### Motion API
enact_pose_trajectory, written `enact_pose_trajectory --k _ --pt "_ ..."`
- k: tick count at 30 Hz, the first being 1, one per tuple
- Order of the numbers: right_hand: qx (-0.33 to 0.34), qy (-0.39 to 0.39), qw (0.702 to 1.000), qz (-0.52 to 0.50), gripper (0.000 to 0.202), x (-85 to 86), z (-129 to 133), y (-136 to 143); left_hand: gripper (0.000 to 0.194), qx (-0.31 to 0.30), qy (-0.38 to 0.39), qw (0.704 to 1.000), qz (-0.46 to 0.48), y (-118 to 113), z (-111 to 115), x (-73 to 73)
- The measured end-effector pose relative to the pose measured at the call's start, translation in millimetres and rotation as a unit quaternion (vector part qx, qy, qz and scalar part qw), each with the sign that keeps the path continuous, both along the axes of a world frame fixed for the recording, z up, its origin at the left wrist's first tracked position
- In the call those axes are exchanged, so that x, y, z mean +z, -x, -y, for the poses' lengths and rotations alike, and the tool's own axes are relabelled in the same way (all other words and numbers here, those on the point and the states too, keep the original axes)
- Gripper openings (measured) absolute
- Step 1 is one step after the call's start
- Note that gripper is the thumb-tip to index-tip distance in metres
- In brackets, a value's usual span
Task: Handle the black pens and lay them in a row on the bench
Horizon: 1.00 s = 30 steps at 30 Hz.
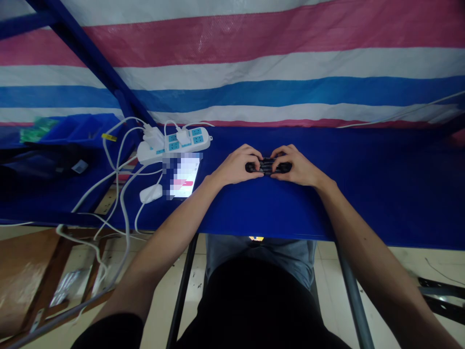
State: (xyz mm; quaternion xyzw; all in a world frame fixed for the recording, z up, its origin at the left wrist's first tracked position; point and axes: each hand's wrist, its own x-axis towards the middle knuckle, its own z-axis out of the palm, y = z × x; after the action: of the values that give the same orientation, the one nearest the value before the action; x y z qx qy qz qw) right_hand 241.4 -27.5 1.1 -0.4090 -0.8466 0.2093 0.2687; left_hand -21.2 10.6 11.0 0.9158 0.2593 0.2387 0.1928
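A bundle of several slim black pens [267, 166] lies crosswise on the blue tabletop, their lengths running left to right. My left hand [242, 165] closes its thumb and fingers round the left end of the bundle. At the right end, my right hand [292, 165] grips it in the same way, fingers at the far side and thumb at the near side. Only the middle of the pens and their dark ends show between and beneath my fingers. Both hands rest on or just above the table.
Left of my hands lie a lit phone [186, 177], partly blurred, a white power strip [174, 144] with plugs and a white adapter [150, 194]. White cables loop over the table's left edge. Blue bins [78, 130] stand farther left. A striped sheet [276, 68] hangs behind the table.
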Motion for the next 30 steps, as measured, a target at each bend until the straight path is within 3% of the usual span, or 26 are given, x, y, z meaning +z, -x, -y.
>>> enact_pose_trajectory --k 23,30 --pt "0.01 -0.005 1.0 0.01 0.015 -1.0 -0.3 -1.2 0.02 -0.002 0.009 0.999 -0.031 -3.4 3.6 1.4" --pt "0.003 -0.014 1.0 -0.01 0.012 1.7 0.5 -2.1 0.019 -0.009 -0.008 1.0 0.002 -2.7 2.8 2.0"
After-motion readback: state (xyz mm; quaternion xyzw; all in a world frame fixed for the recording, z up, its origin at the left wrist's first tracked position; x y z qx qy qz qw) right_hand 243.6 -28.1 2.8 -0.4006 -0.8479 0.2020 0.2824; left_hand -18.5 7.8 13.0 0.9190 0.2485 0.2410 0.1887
